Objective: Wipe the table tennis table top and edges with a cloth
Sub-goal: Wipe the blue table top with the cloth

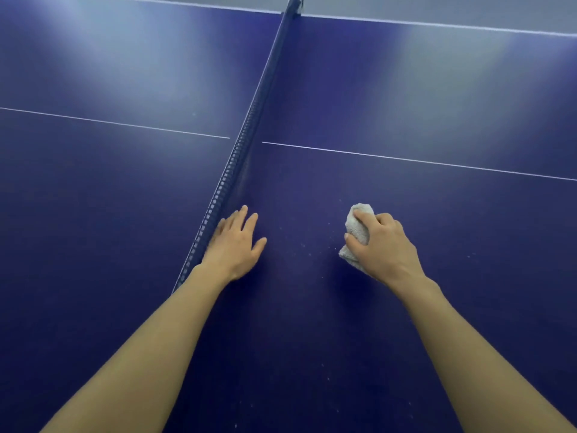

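Observation:
The blue table tennis table top fills the view. My right hand grips a bunched grey-white cloth and holds it down on the surface, right of the net. My left hand lies flat on the table with straight, spread fingers, its outer edge against the foot of the net. Pale dust specks dot the surface between and around the two hands.
The net runs from my left wrist away to the table's far edge. A thin white centre line crosses both halves. Grey floor shows beyond the far edge.

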